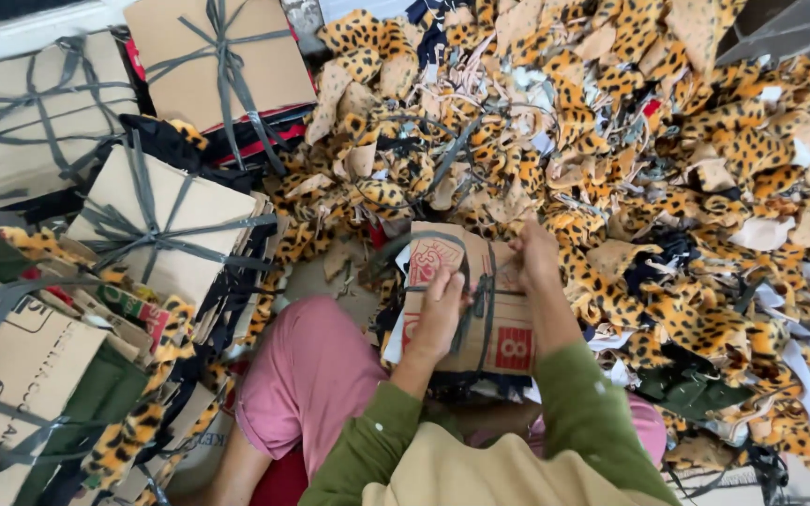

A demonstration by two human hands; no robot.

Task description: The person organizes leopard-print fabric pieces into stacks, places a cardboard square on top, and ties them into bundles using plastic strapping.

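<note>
- Two hands are working on one cardboard bundle (466, 300), which is lying in the near middle of the scene, just beyond the person's pink-clad knee (307, 375).
- The left hand (438, 314) is pressing down on the bundle's top, fingers curled together around the dark strap (480, 290) crossing it.
- The right hand (534, 255) is sitting at the bundle's far right edge, fingers bunched and pinching the strap's end; how tightly cannot be told.
- Leopard-print fabric scraps (611, 141) are piling up across the far and right side, touching the bundle.
- Tied cardboard bundles (157, 230) are stacking up on the left.
</note>
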